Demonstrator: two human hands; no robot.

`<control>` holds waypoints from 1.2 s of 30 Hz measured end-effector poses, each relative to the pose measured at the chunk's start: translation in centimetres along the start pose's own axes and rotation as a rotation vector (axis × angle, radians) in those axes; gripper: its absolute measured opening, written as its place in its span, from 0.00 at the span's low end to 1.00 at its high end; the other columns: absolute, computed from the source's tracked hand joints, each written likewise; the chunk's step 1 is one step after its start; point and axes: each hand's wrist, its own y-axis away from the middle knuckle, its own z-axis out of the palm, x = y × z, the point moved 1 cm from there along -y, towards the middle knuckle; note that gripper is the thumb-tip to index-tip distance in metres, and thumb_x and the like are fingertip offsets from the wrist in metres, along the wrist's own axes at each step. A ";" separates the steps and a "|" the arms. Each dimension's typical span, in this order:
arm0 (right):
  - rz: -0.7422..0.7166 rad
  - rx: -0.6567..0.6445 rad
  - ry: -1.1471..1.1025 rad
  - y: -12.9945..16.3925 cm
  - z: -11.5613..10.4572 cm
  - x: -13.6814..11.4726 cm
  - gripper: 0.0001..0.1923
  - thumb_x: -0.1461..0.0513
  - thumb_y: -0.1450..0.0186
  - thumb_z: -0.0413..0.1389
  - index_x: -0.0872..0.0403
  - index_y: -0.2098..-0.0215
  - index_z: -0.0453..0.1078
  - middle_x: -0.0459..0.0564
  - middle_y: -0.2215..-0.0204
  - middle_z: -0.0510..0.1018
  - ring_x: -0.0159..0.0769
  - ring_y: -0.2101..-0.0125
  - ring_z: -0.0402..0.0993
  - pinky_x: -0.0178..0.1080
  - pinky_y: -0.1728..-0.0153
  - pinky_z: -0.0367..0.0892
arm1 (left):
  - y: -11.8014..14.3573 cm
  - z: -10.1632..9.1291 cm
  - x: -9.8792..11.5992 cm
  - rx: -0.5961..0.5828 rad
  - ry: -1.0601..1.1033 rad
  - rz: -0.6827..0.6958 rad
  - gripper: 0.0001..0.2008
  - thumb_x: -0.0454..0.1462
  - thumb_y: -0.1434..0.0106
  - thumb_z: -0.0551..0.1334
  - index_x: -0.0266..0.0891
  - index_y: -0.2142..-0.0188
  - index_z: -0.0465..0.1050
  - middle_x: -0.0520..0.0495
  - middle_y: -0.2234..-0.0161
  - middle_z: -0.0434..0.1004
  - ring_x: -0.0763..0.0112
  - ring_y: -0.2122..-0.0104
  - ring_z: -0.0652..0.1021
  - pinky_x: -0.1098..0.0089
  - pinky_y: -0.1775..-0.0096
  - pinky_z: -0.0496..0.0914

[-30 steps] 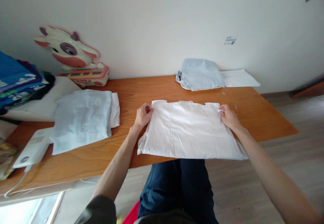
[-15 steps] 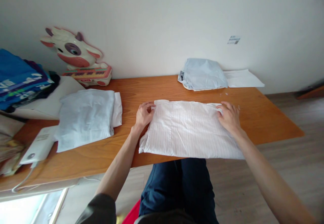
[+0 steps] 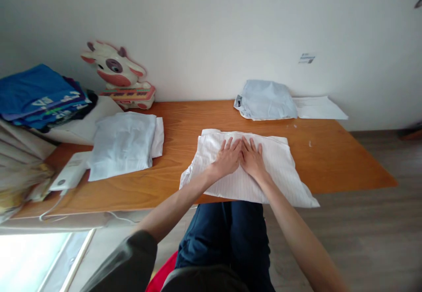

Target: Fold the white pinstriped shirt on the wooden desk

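A white, finely striped cloth, folded into a wide rectangle, lies on the wooden table. It looks like a garment, though its kind cannot be told. My left hand rests flat on its middle with the fingers spread. Beside it, my right hand also lies flat on the cloth, and the two hands touch near the fingertips. Part of the cloth is hidden under my hands and forearms. Its lower right corner hangs over the table's front edge.
Folded pale blue cloth lies at the left, near a white box-like device with a cable. Blue clothes are stacked behind it. A cow-shaped toy keyboard, a light blue bundle and white paper stand along the wall.
Both hands have let go of the cloth's upper corners and moved inward to its middle, where they now lie flat. The view has shifted slightly to the left.
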 end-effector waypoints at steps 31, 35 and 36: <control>0.226 0.188 0.066 6.1 -1.3 9.6 0.39 0.46 0.21 0.43 0.52 0.18 0.46 0.57 0.21 0.54 0.64 0.22 0.47 0.71 0.26 0.46 | 5.8 0.7 -7.6 0.136 -0.045 -0.255 0.34 0.50 0.20 0.49 0.44 0.20 0.50 0.39 0.21 0.53 0.46 0.22 0.54 0.40 0.23 0.48; 0.230 0.181 0.059 6.1 -1.5 9.6 0.39 0.46 0.20 0.43 0.54 0.18 0.46 0.58 0.20 0.53 0.65 0.22 0.46 0.71 0.25 0.45 | 5.8 0.5 -7.3 0.118 -0.029 -0.282 0.34 0.50 0.20 0.49 0.45 0.20 0.49 0.41 0.21 0.51 0.45 0.21 0.52 0.37 0.23 0.44; 0.233 0.178 0.055 6.1 -1.5 9.5 0.39 0.46 0.20 0.43 0.53 0.18 0.46 0.57 0.20 0.53 0.65 0.22 0.46 0.71 0.25 0.44 | 5.8 0.5 -7.2 0.115 -0.023 -0.294 0.34 0.50 0.20 0.49 0.46 0.20 0.49 0.41 0.20 0.51 0.44 0.21 0.52 0.34 0.24 0.42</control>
